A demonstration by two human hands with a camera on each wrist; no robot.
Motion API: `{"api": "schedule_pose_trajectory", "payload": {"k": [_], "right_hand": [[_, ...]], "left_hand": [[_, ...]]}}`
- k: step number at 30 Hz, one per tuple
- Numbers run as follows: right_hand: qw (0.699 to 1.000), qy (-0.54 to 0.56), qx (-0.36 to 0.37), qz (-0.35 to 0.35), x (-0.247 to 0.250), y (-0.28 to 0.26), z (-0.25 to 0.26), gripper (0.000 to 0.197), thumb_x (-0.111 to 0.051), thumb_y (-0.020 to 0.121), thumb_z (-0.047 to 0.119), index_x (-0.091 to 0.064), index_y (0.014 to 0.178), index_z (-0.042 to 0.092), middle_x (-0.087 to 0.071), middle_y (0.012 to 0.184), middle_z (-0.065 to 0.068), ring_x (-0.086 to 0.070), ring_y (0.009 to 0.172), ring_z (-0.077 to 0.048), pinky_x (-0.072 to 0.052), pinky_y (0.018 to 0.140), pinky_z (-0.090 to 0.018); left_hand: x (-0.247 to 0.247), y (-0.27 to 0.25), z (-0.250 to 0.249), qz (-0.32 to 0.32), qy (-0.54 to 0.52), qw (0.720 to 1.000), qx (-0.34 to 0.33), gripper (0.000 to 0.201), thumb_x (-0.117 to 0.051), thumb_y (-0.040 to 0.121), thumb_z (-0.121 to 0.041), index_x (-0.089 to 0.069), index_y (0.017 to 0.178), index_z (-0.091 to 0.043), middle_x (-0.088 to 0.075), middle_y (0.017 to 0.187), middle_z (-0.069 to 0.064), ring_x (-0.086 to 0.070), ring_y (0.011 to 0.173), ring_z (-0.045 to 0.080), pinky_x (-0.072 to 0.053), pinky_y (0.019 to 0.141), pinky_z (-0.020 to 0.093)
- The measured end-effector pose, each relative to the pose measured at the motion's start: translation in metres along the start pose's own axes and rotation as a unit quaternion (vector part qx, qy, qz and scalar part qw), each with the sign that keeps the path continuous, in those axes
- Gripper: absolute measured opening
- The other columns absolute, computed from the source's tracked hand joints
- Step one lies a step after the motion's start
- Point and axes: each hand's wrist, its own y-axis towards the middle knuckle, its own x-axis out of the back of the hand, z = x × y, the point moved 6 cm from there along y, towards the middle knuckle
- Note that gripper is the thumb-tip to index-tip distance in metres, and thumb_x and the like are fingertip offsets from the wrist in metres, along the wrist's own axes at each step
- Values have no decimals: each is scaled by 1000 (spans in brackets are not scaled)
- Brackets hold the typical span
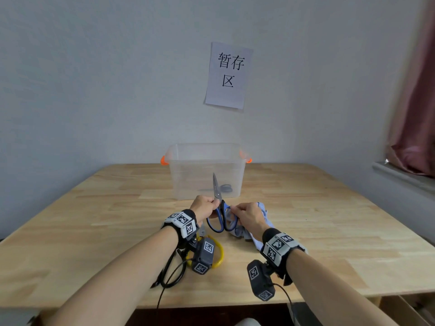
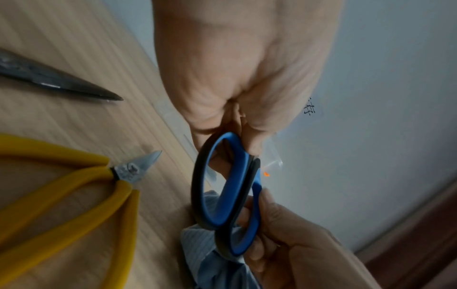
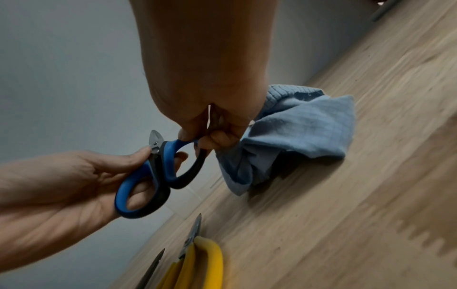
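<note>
Scissors with blue-and-black handles (image 1: pixel 221 220) are held above the wooden table (image 1: pixel 329 220), blades closed and pointing away toward the wall. My left hand (image 1: pixel 204 205) grips them near the pivot, with fingers showing through one handle loop (image 3: pixel 138 197). My right hand (image 1: pixel 247 216) holds a crumpled light blue cloth (image 3: pixel 296 133) and pinches it against the other handle loop (image 2: pixel 247 215). The rest of the cloth hangs down onto the table beside the hand.
A clear plastic bin with orange latches (image 1: pixel 204 170) stands behind the hands and holds a dark pair of scissors. Yellow-handled snips (image 2: pixel 61 185) and a dark blade (image 2: pixel 61 82) lie on the table under my left wrist. A paper sign (image 1: pixel 228 74) hangs on the wall.
</note>
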Motion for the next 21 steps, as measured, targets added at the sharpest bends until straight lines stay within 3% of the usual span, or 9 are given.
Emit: {"api": "schedule_pose_trajectory", "payload": {"k": [2,4,6,11,14,18,21], "right_hand": [[999,-10,27,-24,3,0,8,19,-63,95,20,-69,82,8,-62,61,7,-57,64,-10,-40,54,-8],[997,-14,47,-59,8,-1,15,11,-69,91,22,-66,91,12,-63,79,2,-57,74,-11,-41,59,-12],[997,-26,60,-52,7,-1,21,14,-69,89,25,-65,96,13,-63,92,-1,-58,85,-15,-43,66,-19],[998,-38,48,17,-2,-2,29,31,-74,86,18,-67,114,5,-71,104,-9,-66,99,-21,-51,80,-21],[989,-122,60,50,-5,-3,33,34,-72,88,16,-63,120,8,-69,109,-9,-62,93,-19,-47,77,-23],[976,-205,52,52,-6,2,36,28,-65,91,16,-62,117,5,-67,109,-14,-54,86,-19,-39,70,-25],[971,-228,39,53,-2,7,37,25,-56,95,11,-62,118,4,-67,111,-18,-56,88,-24,-38,71,-25]], "left_hand": [[3,-1,-4,-8,-44,999,11,21,-59,97,-4,-68,78,-6,-68,82,12,-65,72,20,-58,61,22],[7,-2,-7,-27,-84,996,18,16,-63,93,1,-68,78,-1,-69,84,18,-66,70,24,-61,64,28],[11,-2,-8,-49,-127,990,35,12,-65,89,7,-65,77,3,-69,82,20,-67,69,28,-61,60,30],[10,-4,-9,-71,-155,984,52,5,-66,87,9,-65,83,6,-68,90,24,-67,73,31,-61,59,32],[7,-8,-11,-72,-160,983,53,3,-66,88,7,-66,91,8,-68,88,20,-66,71,28,-60,60,31],[0,-15,-20,-55,-156,984,58,4,-62,91,6,-63,88,5,-65,84,17,-64,71,26,-58,60,30],[1,-14,-26,-48,-93,991,85,15,-59,95,-1,-60,104,11,-68,92,22,-69,82,34,-59,64,37]]}}
